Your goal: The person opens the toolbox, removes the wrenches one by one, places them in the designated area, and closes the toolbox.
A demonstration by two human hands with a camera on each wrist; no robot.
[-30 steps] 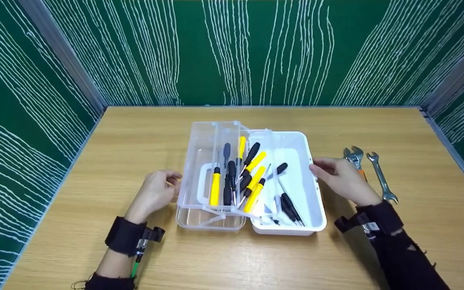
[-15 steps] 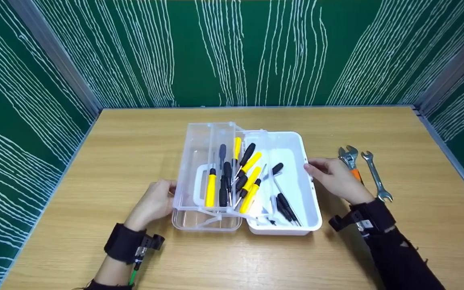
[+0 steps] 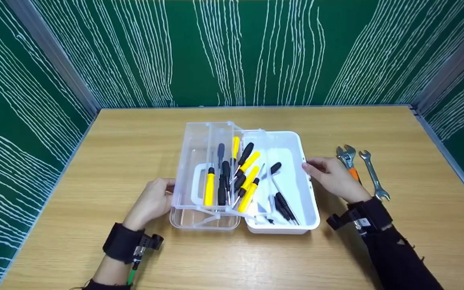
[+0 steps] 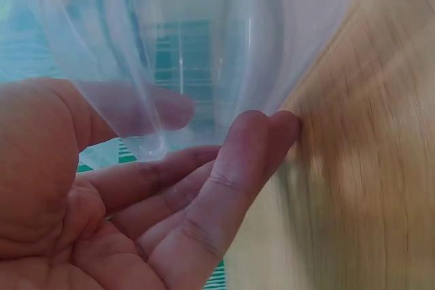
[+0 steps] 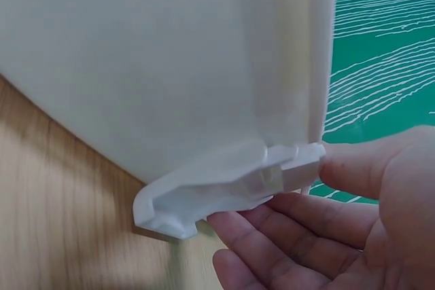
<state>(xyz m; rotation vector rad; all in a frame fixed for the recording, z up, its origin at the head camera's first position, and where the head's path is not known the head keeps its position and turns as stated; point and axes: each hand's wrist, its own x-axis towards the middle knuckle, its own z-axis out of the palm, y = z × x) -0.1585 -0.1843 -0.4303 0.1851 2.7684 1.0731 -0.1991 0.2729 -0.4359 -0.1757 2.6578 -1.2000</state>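
Observation:
A toolbox with a white base [image 3: 292,157] stands unfolded on the table, its clear lid [image 3: 181,220] laid out to the left. A raised clear tray [image 3: 195,137] spans the two parts. Several screwdrivers with yellow or black handles, among them a yellow screwdriver [image 3: 209,189], lie in the tray and base. My left hand [image 3: 154,200] holds the clear plastic at the left side, thumb and fingers around its edge in the left wrist view; the fingertips are hidden in the head view. With thumb on the rim and fingers below the white latch [image 5: 231,185], my right hand [image 3: 336,179] grips the base.
To the right of my right hand lie an adjustable wrench [image 3: 348,159] with an orange grip and an open-ended wrench [image 3: 373,175]. Green panels [image 3: 199,52] with white lines enclose the wooden table [image 3: 135,133] at the back and sides.
My left hand's fingers have gone from beside the clear tray to behind its edge. The right hand keeps its hold on the rim. The whole view has shifted slightly.

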